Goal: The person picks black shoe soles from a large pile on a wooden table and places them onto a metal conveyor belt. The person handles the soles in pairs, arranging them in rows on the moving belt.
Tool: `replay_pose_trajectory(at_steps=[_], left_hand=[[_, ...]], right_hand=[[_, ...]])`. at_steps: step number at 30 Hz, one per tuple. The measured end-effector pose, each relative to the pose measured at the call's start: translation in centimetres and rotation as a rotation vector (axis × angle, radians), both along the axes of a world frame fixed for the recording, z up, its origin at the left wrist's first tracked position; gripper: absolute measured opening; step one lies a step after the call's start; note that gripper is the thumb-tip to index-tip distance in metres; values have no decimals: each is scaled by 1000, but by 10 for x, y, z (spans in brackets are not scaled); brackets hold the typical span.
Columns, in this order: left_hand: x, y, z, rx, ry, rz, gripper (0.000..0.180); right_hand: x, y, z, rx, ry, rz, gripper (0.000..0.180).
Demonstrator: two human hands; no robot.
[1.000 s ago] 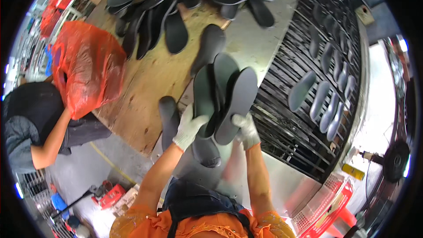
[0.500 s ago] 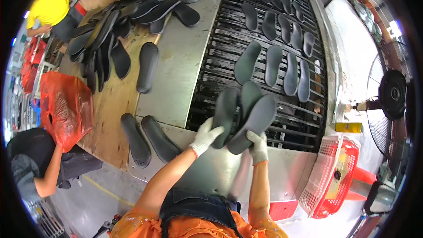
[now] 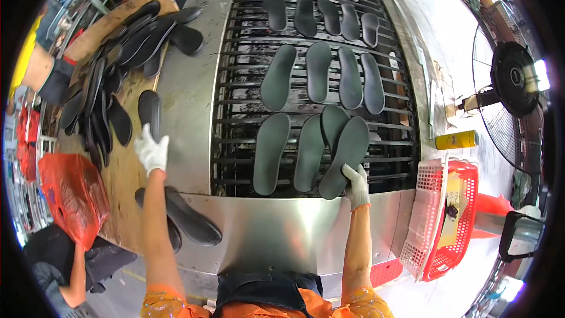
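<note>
L hand now off dark foam insoles, R fingers gripping.

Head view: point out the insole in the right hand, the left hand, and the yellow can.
Insole [image 3: 347, 153], head view, middle of its dark top face.
Right hand [image 3: 355, 181], head view, back of the white glove.
Left hand [image 3: 152, 151], head view, back of the glove.
Yellow can [image 3: 457, 139], head view, its side.

Matt dark insoles lie on black metal grating beside brushed steel sheet and rough wood board.
</note>
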State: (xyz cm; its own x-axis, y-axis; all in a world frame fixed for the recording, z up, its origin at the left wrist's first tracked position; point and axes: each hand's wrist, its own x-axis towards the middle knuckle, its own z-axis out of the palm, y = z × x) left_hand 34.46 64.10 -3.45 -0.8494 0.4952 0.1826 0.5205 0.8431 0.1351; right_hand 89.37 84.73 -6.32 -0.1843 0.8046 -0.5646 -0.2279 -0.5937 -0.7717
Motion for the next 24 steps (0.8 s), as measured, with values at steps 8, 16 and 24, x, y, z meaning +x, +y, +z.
replay_pose_trajectory(at_steps=[8,16,24], left_hand=[[-25,-16,-7,37,-293,201,90],[-18,-44,-43,524,-529,58,73],[122,-12,-8,1084,-1388,88,36]], right_hand=[[16,-6,-10,-47,-165,107,39],[-76,-12,44,329,-1327,281,118],[-77,29,48,130,-1476,357,104]])
